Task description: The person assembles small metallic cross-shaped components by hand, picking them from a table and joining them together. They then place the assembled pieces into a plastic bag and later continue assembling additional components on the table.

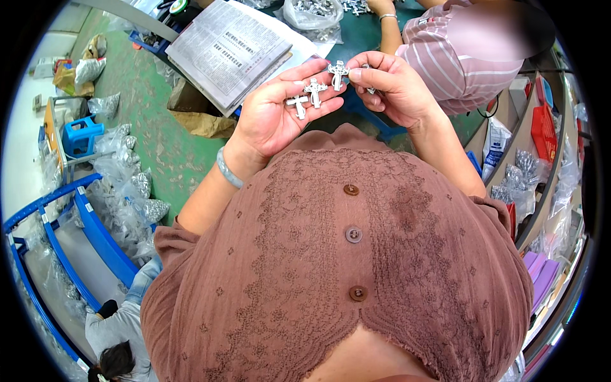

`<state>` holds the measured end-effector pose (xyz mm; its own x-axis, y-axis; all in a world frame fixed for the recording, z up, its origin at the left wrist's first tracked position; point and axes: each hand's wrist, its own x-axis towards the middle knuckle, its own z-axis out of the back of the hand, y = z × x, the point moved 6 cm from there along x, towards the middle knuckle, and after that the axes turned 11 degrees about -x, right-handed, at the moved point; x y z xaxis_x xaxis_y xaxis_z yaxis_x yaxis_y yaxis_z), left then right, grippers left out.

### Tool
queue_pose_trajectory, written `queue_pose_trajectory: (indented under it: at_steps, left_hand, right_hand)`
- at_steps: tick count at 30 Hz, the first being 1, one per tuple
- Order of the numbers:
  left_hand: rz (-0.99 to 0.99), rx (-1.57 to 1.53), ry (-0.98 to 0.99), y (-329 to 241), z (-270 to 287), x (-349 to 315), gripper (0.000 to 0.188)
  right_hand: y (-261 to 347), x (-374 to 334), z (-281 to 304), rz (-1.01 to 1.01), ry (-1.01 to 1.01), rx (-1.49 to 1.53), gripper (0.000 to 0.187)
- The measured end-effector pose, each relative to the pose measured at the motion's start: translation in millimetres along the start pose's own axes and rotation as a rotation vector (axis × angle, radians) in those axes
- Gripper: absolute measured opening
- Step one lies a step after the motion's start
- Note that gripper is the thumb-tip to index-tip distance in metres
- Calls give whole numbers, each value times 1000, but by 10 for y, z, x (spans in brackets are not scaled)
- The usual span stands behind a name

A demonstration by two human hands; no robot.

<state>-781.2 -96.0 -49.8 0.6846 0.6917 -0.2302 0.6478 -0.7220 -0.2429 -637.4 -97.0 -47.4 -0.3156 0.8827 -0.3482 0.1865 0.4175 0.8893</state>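
My left hand is turned palm up and bears small silver-coloured metal crosses along its fingers. A plain-looking cross lies nearest the palm, and an ornate cross rests beside it. At the fingertips is another ornate cross, which the thumb and forefinger of my right hand pinch at its side. One more metal piece shows among the curled fingers of my right hand, partly hidden.
A stack of printed newspaper sheets lies on the table ahead, near a plastic bag of metal parts. A co-worker in a striped pink top sits close at the right. Blue racks and bagged parts stand at the left; shelving stands at the right.
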Motion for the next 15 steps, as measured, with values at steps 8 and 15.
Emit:
queue_pose_trajectory:
  at_steps: [8,15]
  left_hand:
    - [37,-52,30,7,9,27,44]
    - [31,-139,55,-3,19,96,48]
  right_hand:
    - [20,1,-19,5,5,-79,11]
    - [274,57,-190,177,-120,-543,13]
